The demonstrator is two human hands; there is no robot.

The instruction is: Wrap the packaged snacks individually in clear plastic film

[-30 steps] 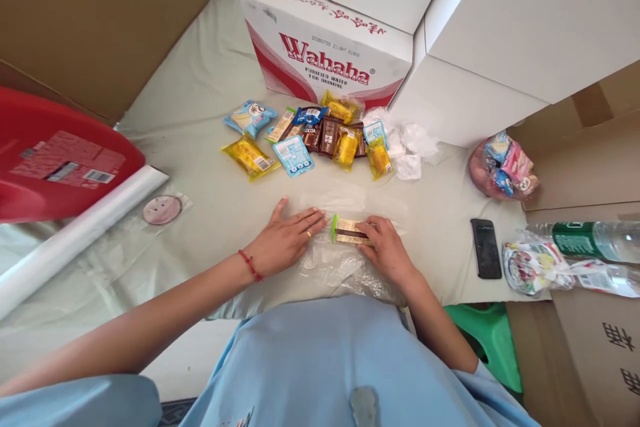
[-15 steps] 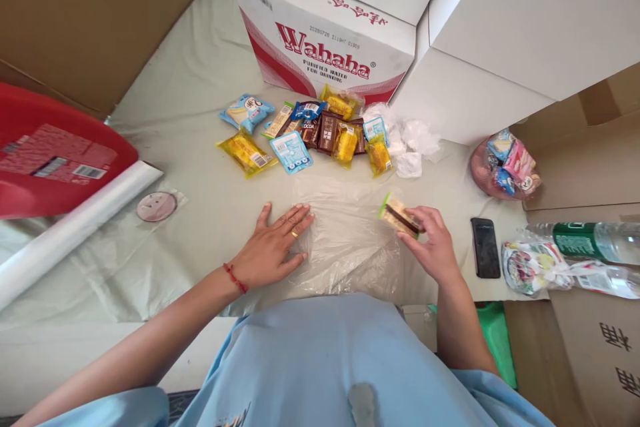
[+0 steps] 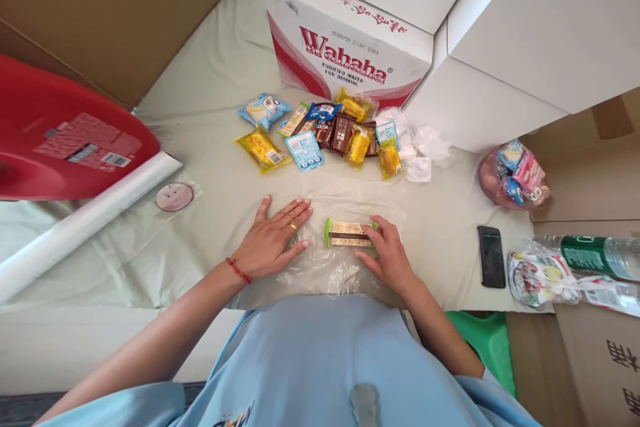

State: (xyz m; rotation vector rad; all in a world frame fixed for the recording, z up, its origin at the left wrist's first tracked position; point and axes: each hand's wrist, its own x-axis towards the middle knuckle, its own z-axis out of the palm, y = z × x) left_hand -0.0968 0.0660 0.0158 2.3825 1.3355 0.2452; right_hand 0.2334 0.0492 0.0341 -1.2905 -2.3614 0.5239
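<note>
A clear plastic bag (image 3: 330,267) lies flat on the pale cloth in front of me. My left hand (image 3: 273,240) rests on its left edge, fingers stretched out flat, holding nothing. My right hand (image 3: 387,255) grips a tan snack bar packet with a green end (image 3: 346,233) by its right end and holds it down on the bag. A little beyond the bag lies a cluster of small snack packets (image 3: 325,137), blue, yellow and brown.
A Wahaha water carton (image 3: 350,53) and white boxes (image 3: 525,47) stand behind the snacks. Left: a red plastic thing (image 3: 60,147), a white roll (image 3: 85,220), a round disc (image 3: 174,196). Right: a phone (image 3: 491,255), a pink bag of snacks (image 3: 515,177), a water bottle (image 3: 595,257).
My right hand lifted the tan packet up and to the right, then brought it back down onto the bag. My left hand stayed flat on the bag's left edge.
</note>
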